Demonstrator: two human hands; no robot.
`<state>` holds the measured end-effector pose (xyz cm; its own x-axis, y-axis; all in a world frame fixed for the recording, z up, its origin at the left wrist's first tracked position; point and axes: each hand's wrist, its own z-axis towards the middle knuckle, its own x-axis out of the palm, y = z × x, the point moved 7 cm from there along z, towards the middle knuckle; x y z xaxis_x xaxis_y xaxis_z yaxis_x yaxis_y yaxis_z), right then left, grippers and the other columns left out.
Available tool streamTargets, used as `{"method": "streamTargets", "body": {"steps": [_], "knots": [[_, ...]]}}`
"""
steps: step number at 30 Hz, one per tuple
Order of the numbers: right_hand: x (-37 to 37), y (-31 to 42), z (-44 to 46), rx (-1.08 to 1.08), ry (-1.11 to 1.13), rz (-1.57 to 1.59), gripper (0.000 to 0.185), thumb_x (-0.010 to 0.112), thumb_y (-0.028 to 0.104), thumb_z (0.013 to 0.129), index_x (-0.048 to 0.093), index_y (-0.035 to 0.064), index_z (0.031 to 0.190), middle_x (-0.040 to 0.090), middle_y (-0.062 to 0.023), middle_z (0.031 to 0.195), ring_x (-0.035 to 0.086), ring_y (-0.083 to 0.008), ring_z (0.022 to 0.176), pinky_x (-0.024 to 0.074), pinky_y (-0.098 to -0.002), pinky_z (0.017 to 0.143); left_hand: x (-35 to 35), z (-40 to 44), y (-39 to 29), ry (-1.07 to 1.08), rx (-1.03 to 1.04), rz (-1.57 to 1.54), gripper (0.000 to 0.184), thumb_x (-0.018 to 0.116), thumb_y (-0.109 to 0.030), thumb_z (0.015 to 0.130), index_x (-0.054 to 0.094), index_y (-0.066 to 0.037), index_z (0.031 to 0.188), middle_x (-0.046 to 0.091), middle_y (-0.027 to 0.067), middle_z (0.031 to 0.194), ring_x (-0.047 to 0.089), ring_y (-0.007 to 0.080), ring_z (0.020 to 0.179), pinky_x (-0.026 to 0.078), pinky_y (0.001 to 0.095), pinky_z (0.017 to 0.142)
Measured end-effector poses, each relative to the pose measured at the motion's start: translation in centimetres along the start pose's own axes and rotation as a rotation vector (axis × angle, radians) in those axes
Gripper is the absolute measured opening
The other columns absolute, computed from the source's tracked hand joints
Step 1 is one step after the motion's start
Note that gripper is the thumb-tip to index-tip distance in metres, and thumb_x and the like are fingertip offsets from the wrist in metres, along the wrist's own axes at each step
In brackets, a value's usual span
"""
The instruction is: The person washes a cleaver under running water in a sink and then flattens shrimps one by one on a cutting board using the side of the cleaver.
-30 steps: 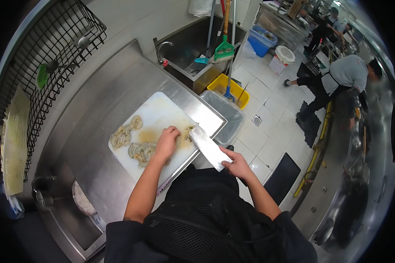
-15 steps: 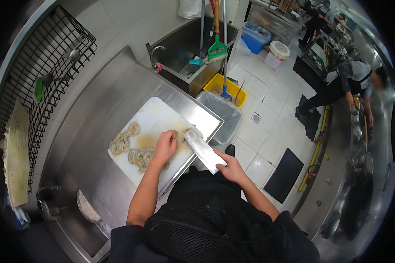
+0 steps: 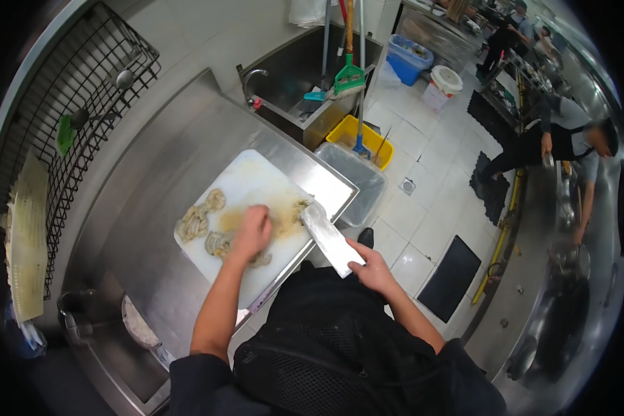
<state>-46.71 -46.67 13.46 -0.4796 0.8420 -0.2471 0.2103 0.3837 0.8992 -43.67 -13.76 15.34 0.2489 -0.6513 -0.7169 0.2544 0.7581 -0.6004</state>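
On the steel counter lies a white cutting board (image 3: 249, 170) with yellowish stains. Peeled-looking shrimp (image 3: 195, 223) sit in a pile at its left, and a second pile (image 3: 218, 244) is partly covered by my left hand (image 3: 254, 232). The fingers of that hand are curled over the board, and whatever they hold, if anything, is hidden. My right hand (image 3: 371, 265) grips the near end of a wide cleaver (image 3: 328, 238). The blade's far end rests at the board's right edge, beside small dark scraps (image 3: 300, 206).
A sink (image 3: 291, 87) with mops stands behind the counter (image 3: 145, 180). Yellow (image 3: 347, 132) and grey bins (image 3: 353, 182) sit on the floor to the right. A wire rack (image 3: 62, 90) hangs at the left. A co-worker (image 3: 561, 139) bends over the stove at the right.
My left hand has moved left across the board, from near the scraps toward the shrimp. The cleaver stays in my right hand with little movement. The co-worker has shifted at the stove.
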Motion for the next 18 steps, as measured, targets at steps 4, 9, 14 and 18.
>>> {"method": "streamTargets", "body": {"steps": [4,9,14,18], "knots": [[0.3,0.3,0.0,0.036,0.041,-0.013,0.064,0.067,0.001,0.09,0.052,0.0101,0.152,0.063,-0.0217,0.141,0.062,-0.0275,0.13,0.0448,-0.0335,0.109,-4.7,3.1,6.8,0.032,-0.257,0.187,0.018,0.062,-0.001,0.085,0.064,0.0,0.103,0.066,0.0213,0.104,0.063,0.041,0.102,0.051,0.0453,0.091],[0.3,0.9,0.6,-0.037,0.039,-0.078,0.063,0.067,0.001,0.091,0.052,0.0089,0.152,0.063,-0.0212,0.142,0.061,-0.0273,0.131,0.0442,-0.0339,0.11,-4.8,1.3,6.0,0.226,-0.261,0.334,0.019,0.061,-0.005,0.086,0.067,0.0,0.102,0.067,0.0225,0.102,0.065,0.0416,0.1,0.052,0.0491,0.088],[0.1,1.1,0.1,0.006,0.037,-0.01,0.063,0.067,0.001,0.091,0.053,0.0075,0.151,0.063,-0.0207,0.143,0.06,-0.0269,0.133,0.043,-0.0342,0.111,-1.6,-5.4,0.4,0.722,-0.319,0.18,0.012,0.064,-0.01,0.08,0.067,-0.001,0.088,0.07,0.0214,0.091,0.067,0.0421,0.089,0.053,0.0508,0.08],[0.6,-0.7,1.1,0.021,0.069,-0.03,0.062,0.068,0.001,0.091,0.053,0.0066,0.151,0.061,-0.0209,0.145,0.058,-0.0276,0.135,0.0423,-0.0344,0.112,-1.9,-5.1,2.1,0.572,-0.321,0.195,0.021,0.072,-0.015,0.077,0.065,0.0,0.091,0.068,0.0183,0.083,0.067,0.0368,0.082,0.053,0.0453,0.074]]}}
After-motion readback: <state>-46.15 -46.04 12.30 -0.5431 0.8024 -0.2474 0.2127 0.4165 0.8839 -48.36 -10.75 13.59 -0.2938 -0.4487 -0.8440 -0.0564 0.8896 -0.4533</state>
